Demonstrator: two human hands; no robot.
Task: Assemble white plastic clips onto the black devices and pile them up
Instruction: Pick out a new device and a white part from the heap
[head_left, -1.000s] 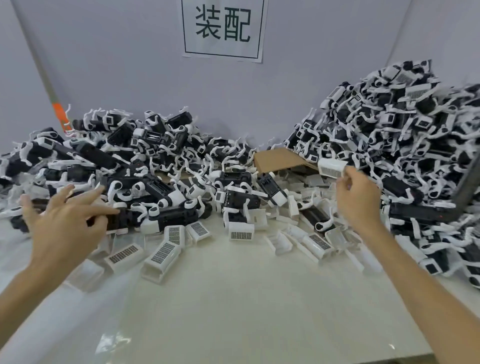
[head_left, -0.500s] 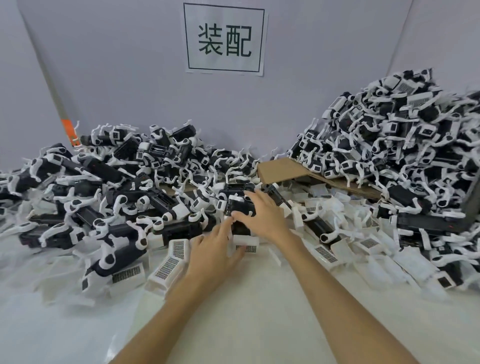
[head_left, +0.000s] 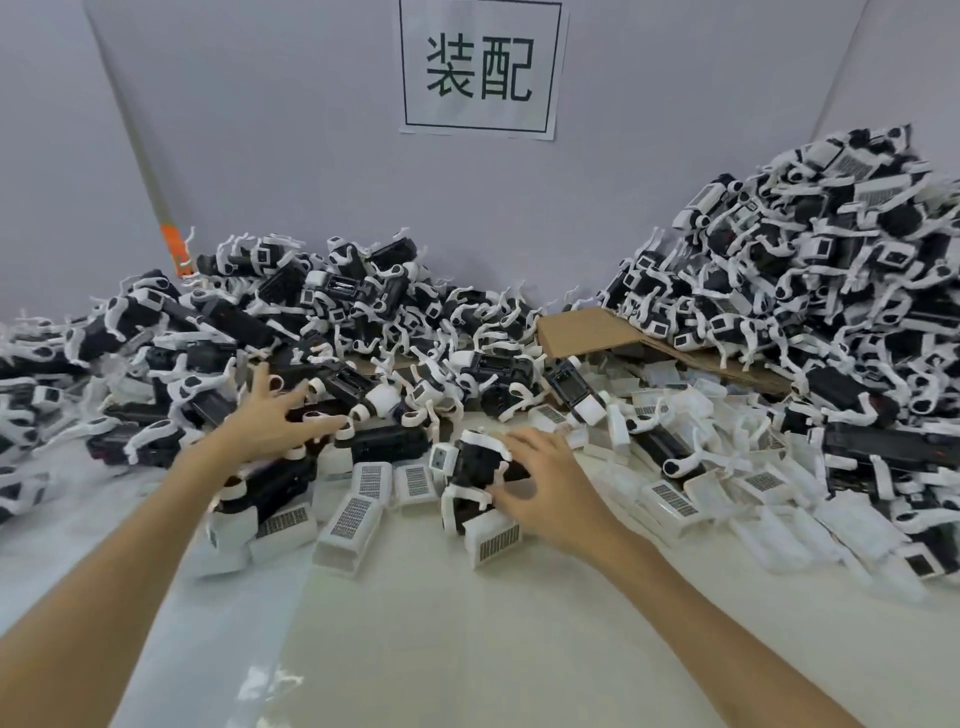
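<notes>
Moved: both hands have parted since half a second ago. The left hand (head_left: 275, 421) has gone out to the left and farther back, and the right hand (head_left: 550, 483) has drawn a black device (head_left: 478, 467) nearer, out of the front edge of the pile.
Table (head_left: 467, 623): pale and glossy, nearest of all, in front of the black device.
Grilled end piece (head_left: 493, 540): white, touching the near end of the black device and standing on the table.
Right hand: just right of the black device, with its fingers curled over the top and the thumb at the near side, gripping it.
Black device: tilted, with white curved clip parts across its body and a small white square face at its left end.
Loose white clips (head_left: 353, 519): a row just left of the black device, grille faces up. More lie scattered to its right.
Left hand: left of the black device and a little beyond it. The fingers are spread and straight, pressing flat on the devices there, and grasp nothing.
Left pile (head_left: 208, 338): black devices tangled with white clips, left of the black device and beyond it, reaching back to the wall.
Cardboard sheet (head_left: 587, 332): brown, beyond the black device and to its right, with its far end under the heap.
Right heap (head_left: 831, 260): far right of the black device and much taller than the left pile.
Sign (head_left: 478, 67): white paper on the wall (head_left: 260, 130) straight beyond the black device, with two dark characters in a thin frame.
</notes>
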